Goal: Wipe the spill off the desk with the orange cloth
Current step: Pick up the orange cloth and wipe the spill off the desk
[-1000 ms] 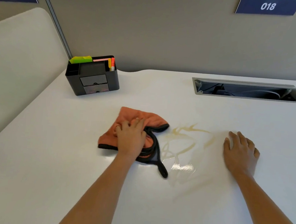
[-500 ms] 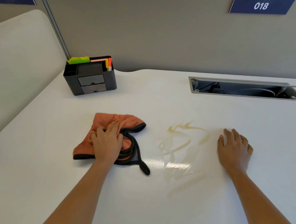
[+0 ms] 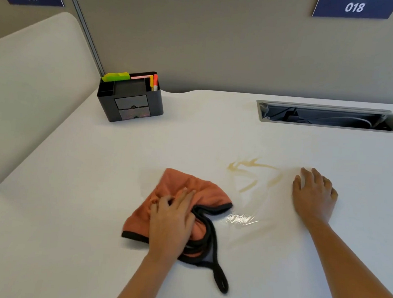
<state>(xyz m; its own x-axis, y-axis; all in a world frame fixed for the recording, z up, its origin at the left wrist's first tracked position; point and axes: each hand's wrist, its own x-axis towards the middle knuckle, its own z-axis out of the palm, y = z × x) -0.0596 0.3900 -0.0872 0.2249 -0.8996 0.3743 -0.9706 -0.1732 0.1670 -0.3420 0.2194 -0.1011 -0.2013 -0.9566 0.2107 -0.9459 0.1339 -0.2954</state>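
The orange cloth (image 3: 194,193), edged in black with a black hanging loop, lies bunched on the white desk (image 3: 70,210). My left hand (image 3: 171,226) presses down on it, fingers curled into its folds. Just right of the cloth is the spill (image 3: 252,173): thin brown streaks farther away and a clear wet patch (image 3: 241,218) touching the cloth's right edge. My right hand (image 3: 313,196) rests flat on the desk with fingers spread, at the right edge of the spill and holding nothing.
A black desk organizer (image 3: 131,102) with sticky notes and markers stands at the back left. An open cable slot (image 3: 332,116) is cut into the desk at the back right. A grey partition (image 3: 221,46) closes the back, and a white panel (image 3: 33,79) stands at the left.
My left hand slid the cloth left, away from the spill, then back right and nearer to me. The nearer brown streaks look fainter. The right hand stayed put.
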